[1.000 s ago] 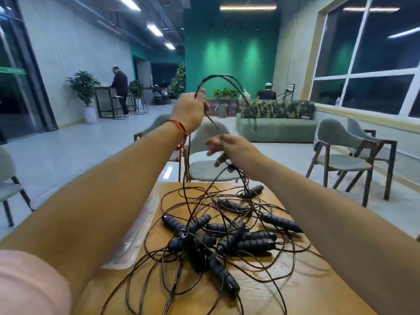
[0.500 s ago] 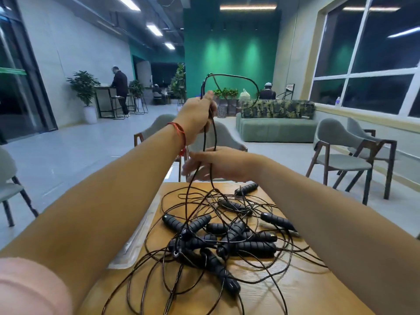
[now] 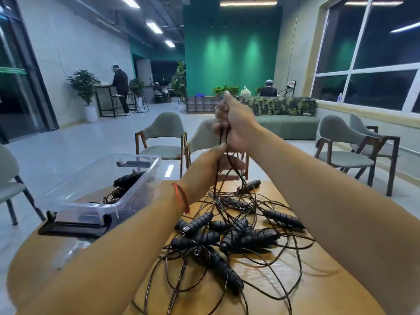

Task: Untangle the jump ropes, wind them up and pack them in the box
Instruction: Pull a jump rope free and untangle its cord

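Observation:
A tangle of black jump ropes (image 3: 229, 237) with several ribbed handles lies on the round wooden table (image 3: 318, 280). My right hand (image 3: 237, 126) is raised above the pile and grips thin cords (image 3: 223, 137) in a fist. Just below it, my left hand (image 3: 211, 164) holds the same cords between thumb and fingers. The strands run down from both hands into the pile. A clear plastic box (image 3: 136, 201) stands at the table's left with a wound rope (image 3: 127, 178) inside.
The box's clear lid with a black latch (image 3: 75, 228) lies in front of the box. Grey chairs (image 3: 163, 137) stand beyond the table, with more at right. A green sofa and people are far back in the room.
My right hand rose and took the cords in a fist. My left hand dropped from the raised loop to just under it. The view shifted and the box came into sight.

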Action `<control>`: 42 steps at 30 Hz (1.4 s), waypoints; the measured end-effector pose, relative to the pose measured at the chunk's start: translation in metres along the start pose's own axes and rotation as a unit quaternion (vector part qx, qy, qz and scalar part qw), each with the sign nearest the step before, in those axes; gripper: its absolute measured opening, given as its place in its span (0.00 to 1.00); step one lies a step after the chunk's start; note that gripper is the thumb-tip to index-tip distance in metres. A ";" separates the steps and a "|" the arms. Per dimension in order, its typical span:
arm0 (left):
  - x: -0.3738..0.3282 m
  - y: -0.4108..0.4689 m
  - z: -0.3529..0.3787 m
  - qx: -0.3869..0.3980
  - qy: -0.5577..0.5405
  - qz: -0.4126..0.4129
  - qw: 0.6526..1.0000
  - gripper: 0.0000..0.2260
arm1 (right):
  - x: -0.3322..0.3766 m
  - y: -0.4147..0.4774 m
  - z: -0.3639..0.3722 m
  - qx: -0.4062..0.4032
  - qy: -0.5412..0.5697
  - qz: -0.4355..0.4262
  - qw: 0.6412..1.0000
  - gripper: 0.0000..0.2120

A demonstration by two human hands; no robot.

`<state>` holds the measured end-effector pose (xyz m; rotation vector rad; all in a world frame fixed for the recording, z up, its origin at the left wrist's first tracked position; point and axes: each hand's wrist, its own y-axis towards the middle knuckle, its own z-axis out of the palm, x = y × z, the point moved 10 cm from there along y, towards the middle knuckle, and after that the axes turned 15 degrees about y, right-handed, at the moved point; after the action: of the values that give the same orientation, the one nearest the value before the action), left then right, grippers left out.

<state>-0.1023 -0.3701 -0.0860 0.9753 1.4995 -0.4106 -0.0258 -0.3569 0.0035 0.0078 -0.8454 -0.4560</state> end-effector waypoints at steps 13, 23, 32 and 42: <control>-0.001 0.002 -0.016 -0.056 0.208 0.025 0.976 0.17 | -0.002 -0.007 -0.027 0.016 -0.168 0.037 0.985 0.34; -0.083 0.043 -0.057 -0.130 0.257 0.084 0.954 0.20 | -0.060 -0.058 -0.026 0.211 -0.206 0.149 0.944 0.18; -0.071 0.050 -0.055 -0.097 0.256 0.058 0.960 0.18 | -0.040 -0.043 -0.059 0.129 -0.261 0.144 0.946 0.35; -0.069 0.048 -0.071 -0.126 0.136 0.029 0.982 0.16 | -0.022 -0.041 -0.072 0.171 -0.244 0.016 0.954 0.04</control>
<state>-0.1178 -0.3125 0.0061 0.8942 1.7159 -0.0423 -0.0021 -0.3981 -0.0685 0.2081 -1.4034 -0.2758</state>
